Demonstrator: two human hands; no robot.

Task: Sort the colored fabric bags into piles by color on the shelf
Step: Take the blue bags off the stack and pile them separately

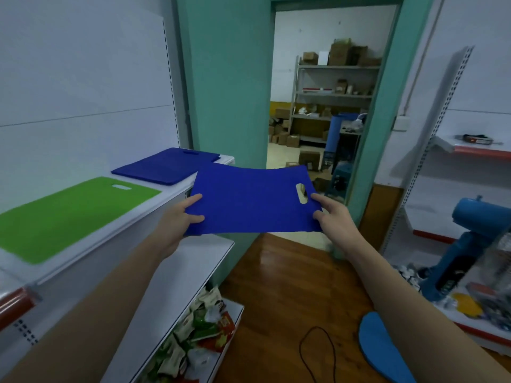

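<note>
I hold a flat blue fabric bag (pixel 249 200) level in the air, just right of the top shelf (pixel 154 205). My left hand (pixel 179 219) pinches its near left corner. My right hand (pixel 331 214) pinches its near right corner, beside the oval handle cut-out. On the shelf lies a pile of blue bags (pixel 163 167) at the far end. A green bag (pixel 66 217) lies flat nearer to me on the same shelf.
A lower white shelf (pixel 193 272) and a bottom shelf with snack packets (pixel 199 333) sit under the top one. A teal doorway (pixel 318 106) opens ahead onto a storeroom. A blue machine (pixel 464 252) stands on the right-hand shelving. A black cable (pixel 318 352) lies on the wooden floor.
</note>
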